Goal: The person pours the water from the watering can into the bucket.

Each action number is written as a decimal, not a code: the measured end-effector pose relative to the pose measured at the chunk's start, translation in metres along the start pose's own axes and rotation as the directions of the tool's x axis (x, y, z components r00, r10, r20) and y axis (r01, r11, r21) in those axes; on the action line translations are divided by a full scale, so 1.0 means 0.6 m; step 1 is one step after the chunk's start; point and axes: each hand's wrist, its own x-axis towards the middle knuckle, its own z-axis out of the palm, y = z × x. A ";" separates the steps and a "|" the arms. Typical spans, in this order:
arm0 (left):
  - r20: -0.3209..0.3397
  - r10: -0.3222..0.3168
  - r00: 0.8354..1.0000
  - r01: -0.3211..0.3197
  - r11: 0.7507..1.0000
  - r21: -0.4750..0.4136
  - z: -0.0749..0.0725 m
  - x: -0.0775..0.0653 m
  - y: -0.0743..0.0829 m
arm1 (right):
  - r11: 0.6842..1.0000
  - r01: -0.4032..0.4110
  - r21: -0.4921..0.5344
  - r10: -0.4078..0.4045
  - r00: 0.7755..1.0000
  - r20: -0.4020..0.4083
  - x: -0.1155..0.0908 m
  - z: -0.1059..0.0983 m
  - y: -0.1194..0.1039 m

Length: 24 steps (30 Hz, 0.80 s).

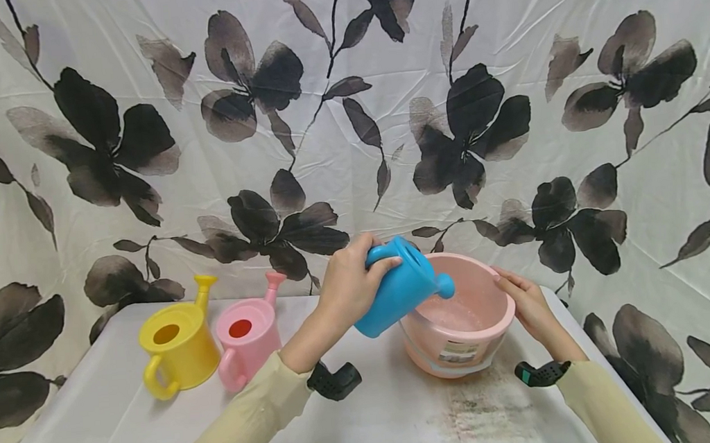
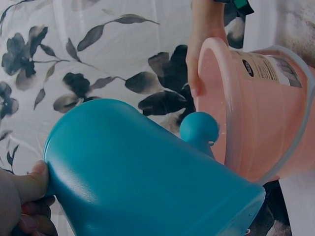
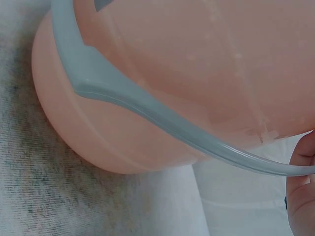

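My left hand [image 1: 348, 277] grips the handle of a blue watering can [image 1: 396, 291]. The can is tilted to the right, its round spout head over the opening of a pink bucket [image 1: 457, 331]. In the left wrist view the blue can [image 2: 142, 172] fills the foreground, with the bucket [image 2: 261, 113] behind it. My right hand [image 1: 533, 308] holds the bucket's right rim, fingertips at the lip. Up close in the right wrist view, the bucket's wall [image 3: 197, 88] and grey carrying handle [image 3: 162, 120] show, with part of the right hand [image 3: 302, 191] at the edge.
A yellow watering can [image 1: 184, 356] and a pink watering can [image 1: 258, 347] stand upright side by side on the left of the white table [image 1: 94, 409]. Brownish stains [image 1: 483, 413] mark the cloth in front of the bucket. Behind hangs a floral curtain [image 1: 349, 145].
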 end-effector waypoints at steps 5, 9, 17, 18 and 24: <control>0.003 -0.005 1.000 0.005 1.000 0.003 0.000 0.000 0.000 | 1.000 0.000 0.016 0.000 1.000 0.002 0.000 0.000 0.000; 0.002 -0.005 1.000 0.005 1.000 0.010 0.001 0.000 -0.001 | 1.000 0.006 0.025 -0.006 1.000 -0.001 0.001 -0.001 0.001; 0.003 -0.009 1.000 0.009 1.000 0.008 0.001 0.000 -0.002 | 1.000 -0.003 0.016 0.003 1.000 0.001 0.001 -0.002 0.003; 0.004 -0.009 1.000 0.009 1.000 0.009 0.001 0.000 -0.002 | 1.000 -0.005 0.011 0.005 1.000 0.000 0.001 -0.002 0.003; 0.005 -0.007 1.000 0.007 1.000 0.007 0.000 0.001 0.001 | 1.000 -0.006 0.002 0.006 1.000 -0.005 0.001 -0.001 0.002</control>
